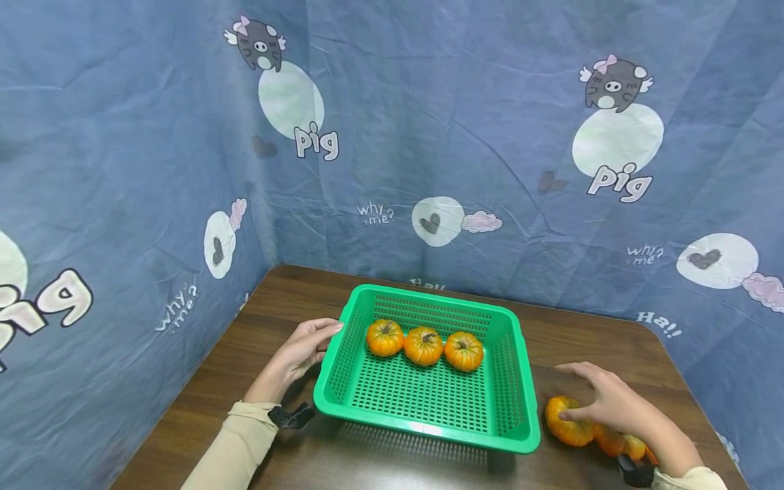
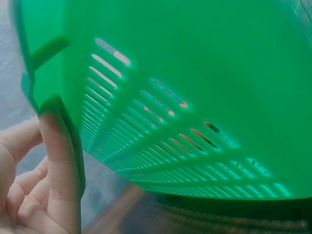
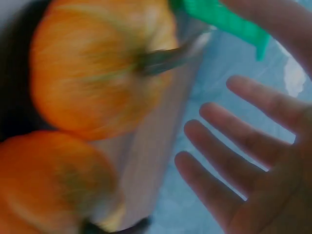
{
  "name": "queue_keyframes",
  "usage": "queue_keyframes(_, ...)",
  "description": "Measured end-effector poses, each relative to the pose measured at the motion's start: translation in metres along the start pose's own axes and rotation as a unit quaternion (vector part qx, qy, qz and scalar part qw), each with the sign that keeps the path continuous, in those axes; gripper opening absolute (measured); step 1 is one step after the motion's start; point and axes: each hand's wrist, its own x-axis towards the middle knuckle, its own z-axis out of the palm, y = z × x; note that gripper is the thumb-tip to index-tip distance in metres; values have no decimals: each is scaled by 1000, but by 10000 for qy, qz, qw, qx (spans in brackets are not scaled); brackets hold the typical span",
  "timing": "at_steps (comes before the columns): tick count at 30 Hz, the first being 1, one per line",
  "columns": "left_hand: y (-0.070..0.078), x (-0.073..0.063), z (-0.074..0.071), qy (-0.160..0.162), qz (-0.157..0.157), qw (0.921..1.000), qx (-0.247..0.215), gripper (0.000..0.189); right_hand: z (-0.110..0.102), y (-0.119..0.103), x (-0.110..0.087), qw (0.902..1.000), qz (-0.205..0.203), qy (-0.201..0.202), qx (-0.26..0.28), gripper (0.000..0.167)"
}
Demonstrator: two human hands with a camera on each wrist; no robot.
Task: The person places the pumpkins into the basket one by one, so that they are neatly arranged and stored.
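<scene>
While blue fabric (image 1: 392,163) printed with pigs, hearts and lettering fills the back and sides, a dark brown wood-grain tabletop (image 1: 196,401) carries the rest. On it, around the middle, is a green basket (image 1: 422,428), rectangular, with slotted walls and a perforated base; its long side runs left to right. Cream sleeves (image 1: 235,442) cover both forearms at the bottom of the head view. Of the hands, the left hand (image 1: 300,350) grips the basket's left rim, fingers bent at the edge; the left wrist view shows one finger lying along the outer wall. The right hand (image 1: 612,398) is over on the right side, fingers extended and spread, thumb apart, above the outside pumpkins (image 1: 569,434). Thumb overlaps the nearest one in the head view; cannot tell if it touches. These orange pumpkins sit in a row just right of the basket, partly hidden by hand and wrist, so exact count unclear. Inside the basket, three more orange pumpkins (image 1: 422,347) line up side by side toward the back wall, stems up. Black wrist straps (image 1: 292,415) show on both wrists. Smallest: a greenish stem (image 3: 165,61) on the larger-looking pumpkin in the right wrist view, slightly blurred.
</scene>
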Motion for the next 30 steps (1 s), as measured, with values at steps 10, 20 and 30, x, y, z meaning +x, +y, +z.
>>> queue_keyframes(10,-4,-1,0,22,-12,10000,-28,28,16,17,-18,9999,-2,-14,-130,81)
queue_keyframes(20,-1,-1,1,14,0,10000,-25,27,22,24,-21,9986,268,-278,368,82)
queue_keyframes(30,1,0,2,-16,1,9999,-158,21,23,30,-21,9985,91,-294,456,68)
